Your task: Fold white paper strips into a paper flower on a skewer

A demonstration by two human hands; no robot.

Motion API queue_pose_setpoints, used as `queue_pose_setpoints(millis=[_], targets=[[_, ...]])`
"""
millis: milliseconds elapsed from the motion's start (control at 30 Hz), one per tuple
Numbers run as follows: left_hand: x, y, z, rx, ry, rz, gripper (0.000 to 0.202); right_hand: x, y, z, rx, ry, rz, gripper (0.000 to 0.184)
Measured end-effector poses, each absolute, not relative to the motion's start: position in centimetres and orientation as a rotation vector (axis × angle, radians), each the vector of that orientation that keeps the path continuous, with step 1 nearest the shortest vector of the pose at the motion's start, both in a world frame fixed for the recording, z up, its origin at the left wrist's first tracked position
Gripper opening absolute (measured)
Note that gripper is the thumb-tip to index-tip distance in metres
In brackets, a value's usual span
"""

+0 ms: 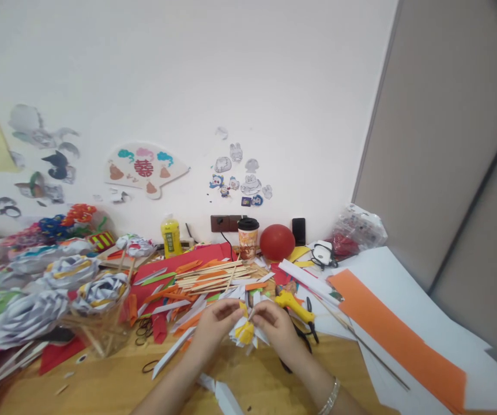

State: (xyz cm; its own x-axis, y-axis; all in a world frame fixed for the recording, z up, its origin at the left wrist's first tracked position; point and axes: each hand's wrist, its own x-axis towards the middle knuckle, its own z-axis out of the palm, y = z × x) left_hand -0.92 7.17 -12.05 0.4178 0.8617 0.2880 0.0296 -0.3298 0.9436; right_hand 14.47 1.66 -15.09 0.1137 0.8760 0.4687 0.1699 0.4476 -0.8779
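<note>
A small paper flower [244, 333], yellow in the middle with white folded strips round it, is held above the wooden table. My left hand [221, 319] pinches its upper left side between thumb and fingers. On the other side my right hand [274, 327] has its fingertips closed at the flower's upper right edge. The fingers hide part of the folds. Just right of my right hand lies a yellow glue gun [295, 305]. Behind both hands is a heap of wooden sticks [209, 278] among cut paper strips [162, 291] in white, orange and green.
Finished white paper roses [30, 317] crowd the left side. A yellow drink bottle [171, 235], a lidded paper cup [248, 239] and a red balloon [277, 242] stand along the wall. Orange paper [399, 340] lies over white sheets [421, 305] at the right.
</note>
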Motion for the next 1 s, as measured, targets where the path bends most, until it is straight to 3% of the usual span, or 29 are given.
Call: queue_pose_setpoints(millis=[167, 300, 400, 533, 767, 1000], targets=[[-1.3, 6.2, -12.2, 2.143, 0.764, 1.374, 0.01, 14.3, 0.4, -13.5, -0.993, -1.514, 0.447, 0.016], [-1.3, 5.8, -12.4, 2.395, 0.565, 1.571, 0.007, 13.9, 0.0, -12.9, -1.079, -1.607, 0.184, 0.007], [-1.2, 5.9, -12.3, 2.471, 0.566, 1.539, 0.007, 13.8, 0.0, -12.8, -1.131, -1.609, 0.204, 0.016], [-1.0, 6.1, -12.4, 2.555, 0.494, 1.394, 0.009, 13.9, 0.0, -12.7, -1.249, -1.641, 0.29, 0.026], [-0.5, 5.8, -12.8, 2.397, 0.678, 1.387, 0.006, 14.3, 1.1, -13.8, -1.272, -1.469, 0.62, 0.005], [-0.6, 6.1, -12.6, 2.392, 0.714, 1.147, 0.016, 15.0, 0.1, -12.2, -1.122, -1.138, 1.285, 0.028]])
